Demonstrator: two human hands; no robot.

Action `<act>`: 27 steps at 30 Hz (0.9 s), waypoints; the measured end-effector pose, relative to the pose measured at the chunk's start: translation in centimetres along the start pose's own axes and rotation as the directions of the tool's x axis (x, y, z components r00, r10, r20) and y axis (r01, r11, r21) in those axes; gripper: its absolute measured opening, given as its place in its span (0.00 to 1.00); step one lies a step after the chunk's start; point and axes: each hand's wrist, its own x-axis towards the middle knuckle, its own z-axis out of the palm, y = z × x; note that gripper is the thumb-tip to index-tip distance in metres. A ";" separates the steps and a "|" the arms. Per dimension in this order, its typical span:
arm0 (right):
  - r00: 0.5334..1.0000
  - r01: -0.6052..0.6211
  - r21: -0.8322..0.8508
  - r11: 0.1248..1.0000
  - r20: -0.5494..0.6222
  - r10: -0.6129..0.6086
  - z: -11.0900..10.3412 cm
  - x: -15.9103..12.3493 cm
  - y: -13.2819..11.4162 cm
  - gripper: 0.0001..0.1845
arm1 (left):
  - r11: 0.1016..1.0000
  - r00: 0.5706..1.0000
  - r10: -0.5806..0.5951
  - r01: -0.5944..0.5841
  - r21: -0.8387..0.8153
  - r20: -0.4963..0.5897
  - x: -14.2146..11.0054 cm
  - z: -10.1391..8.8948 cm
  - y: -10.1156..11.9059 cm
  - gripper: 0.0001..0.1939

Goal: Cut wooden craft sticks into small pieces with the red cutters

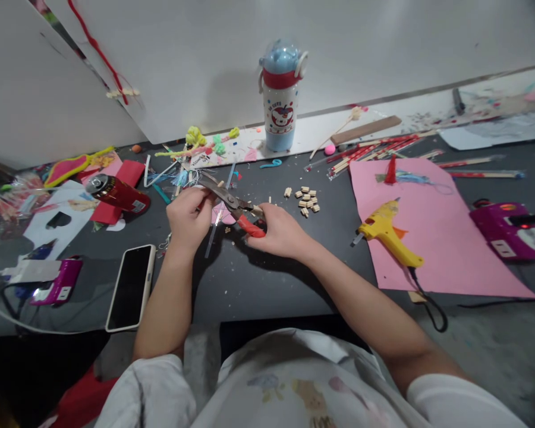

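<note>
With your right hand (282, 232) grasping the pliers (234, 203) by a red handle (251, 227) over the tabletop (267, 285), squeeze steadily, left hand (188, 219) (can't tell its grip) clear of pinching metal.

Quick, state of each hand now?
Left hand: closed; whether it holds anything can't be told.
Right hand: closed, holding the red-handled tool.

The pliers (234, 202) are red-handled, the glue gun (387, 230) yellow, the paper (448, 244) pink, the table (271, 288) dark grey.
</note>
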 end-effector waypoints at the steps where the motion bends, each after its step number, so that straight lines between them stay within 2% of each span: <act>1: 1.000 0.015 0.003 1.000 -0.002 -0.015 0.0 0.0 0.0 0.20 | 1.000 1.000 0.007 -0.007 -0.023 0.011 0.1 -0.2 0.0 0.08; 6: 0.997 0.071 0.017 0.997 -0.021 -0.070 0.2 0.0 0.2 0.24 | 0.994 0.997 0.023 -0.015 -0.106 0.078 0.3 -0.9 -0.2 0.11; 14: 0.996 0.083 0.005 0.997 -0.011 -0.083 0.1 -0.1 0.3 0.25 | 0.980 0.983 -0.110 0.132 -0.152 0.149 0.6 -1.6 -0.4 0.08; 22: 0.996 -0.053 0.000 0.999 0.067 0.053 -0.4 -0.3 -0.5 0.20 | 0.952 0.960 -0.214 0.246 -0.182 0.180 0.6 -1.3 -0.3 0.10; 25: 0.990 -0.101 0.046 0.994 0.102 0.096 -0.4 -0.3 -0.6 0.21 | 0.917 0.950 -0.277 0.307 -0.253 0.148 0.5 -0.6 -0.3 0.08; 27: 0.986 -0.134 0.105 0.985 0.114 0.122 -0.4 -0.3 -0.7 0.22 | 0.865 0.931 -0.343 0.364 -0.346 0.123 0.5 0.0 -0.3 0.12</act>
